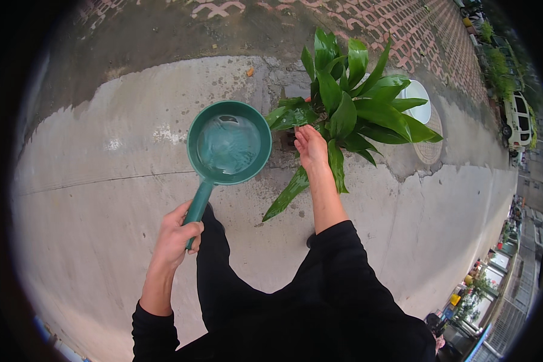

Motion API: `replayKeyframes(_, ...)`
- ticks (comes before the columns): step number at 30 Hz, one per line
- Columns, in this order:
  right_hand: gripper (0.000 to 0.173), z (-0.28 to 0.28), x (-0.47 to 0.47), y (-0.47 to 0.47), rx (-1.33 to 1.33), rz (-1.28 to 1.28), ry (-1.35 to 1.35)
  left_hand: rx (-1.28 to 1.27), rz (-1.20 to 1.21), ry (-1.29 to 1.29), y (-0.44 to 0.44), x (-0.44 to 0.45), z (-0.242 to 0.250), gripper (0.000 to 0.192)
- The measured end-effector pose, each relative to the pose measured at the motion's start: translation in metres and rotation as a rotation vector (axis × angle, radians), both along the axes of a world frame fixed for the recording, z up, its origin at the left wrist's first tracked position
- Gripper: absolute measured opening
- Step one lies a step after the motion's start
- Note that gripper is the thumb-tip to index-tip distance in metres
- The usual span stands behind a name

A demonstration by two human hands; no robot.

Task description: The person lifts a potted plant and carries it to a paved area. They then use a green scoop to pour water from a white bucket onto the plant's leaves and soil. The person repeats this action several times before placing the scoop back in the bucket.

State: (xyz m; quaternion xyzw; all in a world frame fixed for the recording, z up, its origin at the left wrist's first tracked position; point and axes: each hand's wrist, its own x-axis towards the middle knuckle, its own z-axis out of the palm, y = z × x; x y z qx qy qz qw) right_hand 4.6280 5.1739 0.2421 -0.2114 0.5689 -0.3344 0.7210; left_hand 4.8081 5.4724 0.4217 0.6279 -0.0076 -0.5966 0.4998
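My left hand (178, 233) is wrapped around the handle of a green plastic water ladle (201, 198). The ladle's round bowl is level and has clear water (228, 147) in it. To its right stands a potted plant with broad, glossy leaves (341, 113), some wet with drops. Its foliage mostly hides the pot. My right hand (311, 147) is cupped at the plant's near left side, holding nothing, with its fingertips just below a wet leaf (294, 115). Whether they touch that leaf, I cannot tell.
Behind the plant, a white basin (418, 102) stands by a round manhole cover (429, 147). Concrete (95, 226) lies underfoot, with wet spots and cracks. Farther off are reddish grid pavers (402, 27), and a white vehicle (520, 120) is parked at far right.
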Motion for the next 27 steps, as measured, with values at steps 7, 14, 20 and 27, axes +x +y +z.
replayKeyframes(7, 0.038, -0.170, -0.017, -0.117, 0.408, -0.259, -0.107, -0.015, 0.060, -0.067, -0.070, -0.012, 0.028, 0.064)
replayKeyframes(14, 0.039, -0.207, -0.005, -0.185, 0.464, -0.265, -0.435, 0.027, -0.070, -0.153, -0.165, 0.009, 0.007, 0.065)
replayKeyframes(20, 0.033, -0.231, -0.001, -0.180, 0.487, -0.404, -0.564, 0.139, -0.290, -0.152, -0.217, 0.025, -0.019, 0.063)
replayKeyframes(27, 0.028, -0.227, -0.014, -0.137, 0.683, -0.802, -0.937, 0.170, -0.439, -0.124, -0.244, 0.011, -0.035, 0.059)
